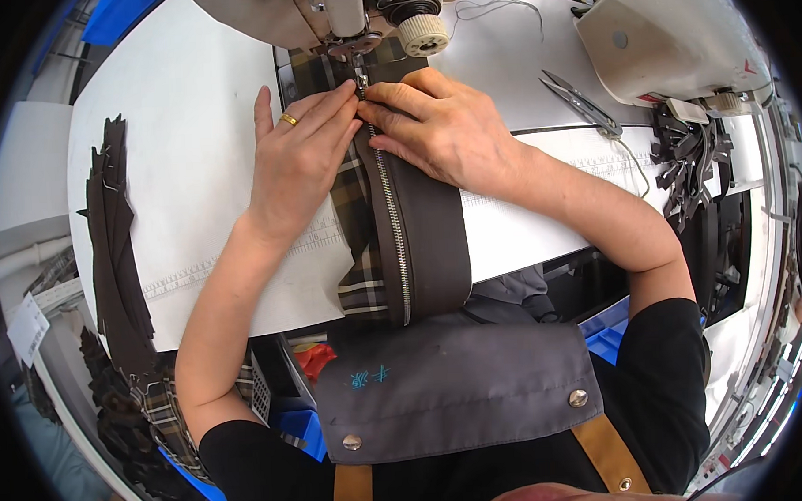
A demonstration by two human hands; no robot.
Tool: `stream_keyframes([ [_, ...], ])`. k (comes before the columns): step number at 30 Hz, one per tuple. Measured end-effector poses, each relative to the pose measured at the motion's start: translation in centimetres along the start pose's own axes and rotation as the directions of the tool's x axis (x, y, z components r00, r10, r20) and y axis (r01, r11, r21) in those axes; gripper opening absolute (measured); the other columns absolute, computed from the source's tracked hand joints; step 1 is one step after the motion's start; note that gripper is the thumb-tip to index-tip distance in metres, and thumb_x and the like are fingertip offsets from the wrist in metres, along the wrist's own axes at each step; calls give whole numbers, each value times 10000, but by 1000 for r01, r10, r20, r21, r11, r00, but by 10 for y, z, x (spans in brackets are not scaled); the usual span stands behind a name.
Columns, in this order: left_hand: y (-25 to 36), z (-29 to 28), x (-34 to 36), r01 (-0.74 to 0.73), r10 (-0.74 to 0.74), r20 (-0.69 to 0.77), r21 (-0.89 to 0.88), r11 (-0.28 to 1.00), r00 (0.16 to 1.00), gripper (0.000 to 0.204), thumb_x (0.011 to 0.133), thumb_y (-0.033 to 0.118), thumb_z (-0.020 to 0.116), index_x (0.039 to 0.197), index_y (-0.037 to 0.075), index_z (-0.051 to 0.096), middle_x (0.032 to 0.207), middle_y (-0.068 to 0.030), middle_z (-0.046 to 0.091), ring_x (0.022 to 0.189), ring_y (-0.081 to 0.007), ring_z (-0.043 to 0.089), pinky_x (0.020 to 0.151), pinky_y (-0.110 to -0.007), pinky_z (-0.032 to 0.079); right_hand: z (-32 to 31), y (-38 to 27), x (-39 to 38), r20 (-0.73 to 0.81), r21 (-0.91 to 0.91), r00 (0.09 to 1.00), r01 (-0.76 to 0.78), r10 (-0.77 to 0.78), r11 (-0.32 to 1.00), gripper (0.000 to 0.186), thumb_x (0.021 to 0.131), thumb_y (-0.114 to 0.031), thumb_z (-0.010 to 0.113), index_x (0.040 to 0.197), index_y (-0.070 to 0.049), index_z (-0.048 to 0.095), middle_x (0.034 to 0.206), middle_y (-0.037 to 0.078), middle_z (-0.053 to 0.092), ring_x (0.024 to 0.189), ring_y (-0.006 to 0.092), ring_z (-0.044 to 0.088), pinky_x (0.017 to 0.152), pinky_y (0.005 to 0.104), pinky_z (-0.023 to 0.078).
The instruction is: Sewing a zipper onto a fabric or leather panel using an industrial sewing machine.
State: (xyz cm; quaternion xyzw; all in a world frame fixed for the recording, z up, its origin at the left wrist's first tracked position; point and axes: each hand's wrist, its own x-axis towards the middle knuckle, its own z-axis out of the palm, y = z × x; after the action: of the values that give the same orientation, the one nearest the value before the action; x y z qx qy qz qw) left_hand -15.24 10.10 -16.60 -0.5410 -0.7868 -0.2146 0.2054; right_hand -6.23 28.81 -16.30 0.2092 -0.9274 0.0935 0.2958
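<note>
At 12 o'clock, my left hand (pixel 302 137) and right hand (pixel 441 130) rest unclenched on the zipper (pixel 391 207); uneven pressure could skew it beneath the sewing machine (pixel 344 12).

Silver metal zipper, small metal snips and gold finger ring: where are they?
Silver metal zipper (pixel 394 217), head view: on its teeth.
Small metal snips (pixel 600 117), head view: on the body.
Gold finger ring (pixel 288 119), head view: on the band.
</note>
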Motion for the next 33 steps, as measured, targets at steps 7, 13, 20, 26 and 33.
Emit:
stream_keyframes([
  [7,1,0,0,-5,3,44,49,999,999,249,863,155,666,1092,59,665,1197,-1,640,1036,-141,588,1076,-549,279,0,0,0,-2,9,1000,-3,3,1000,315,818,-278,688,1061,-77,703,974,-11,577,825,184,511,702,283,508],
  [13,0,-4,7,-63,58,72,62,996,996,230,856,114,644,1070,33,620,1175,-39,630,1021,-186,582,1062,-534,312,-2,0,2,1,7,1000,1,-1,1000,302,814,-264,692,1047,-71,703,951,-19,582,815,182,513,686,284,508],
  [20,0,3,7,-6,3,62,52,999,998,223,854,61,619,1076,76,602,1110,-15,645,981,-192,614,1056,-528,304,-3,1,1,12,36,1000,-13,12,999,307,791,-244,711,1042,-70,694,937,-11,588,807,187,522,687,288,512],
  [26,-8,3,10,-10,10,-2,-41,999,1000,131,817,146,631,925,71,630,1099,-42,650,1004,-234,598,1000,-607,316,-9,-2,6,93,24,995,-26,24,999,351,736,-183,742,1050,-41,678,1074,28,636,917,206,595,741,310,536],
  [33,-12,-62,-51,170,-176,274,47,984,945,250,853,234,675,1078,127,682,1257,-31,624,1227,-254,519,1041,-608,301,-19,-9,17,110,45,994,-8,3,999,334,787,-153,718,1100,-44,675,1111,46,640,908,231,590,765,323,520],
])
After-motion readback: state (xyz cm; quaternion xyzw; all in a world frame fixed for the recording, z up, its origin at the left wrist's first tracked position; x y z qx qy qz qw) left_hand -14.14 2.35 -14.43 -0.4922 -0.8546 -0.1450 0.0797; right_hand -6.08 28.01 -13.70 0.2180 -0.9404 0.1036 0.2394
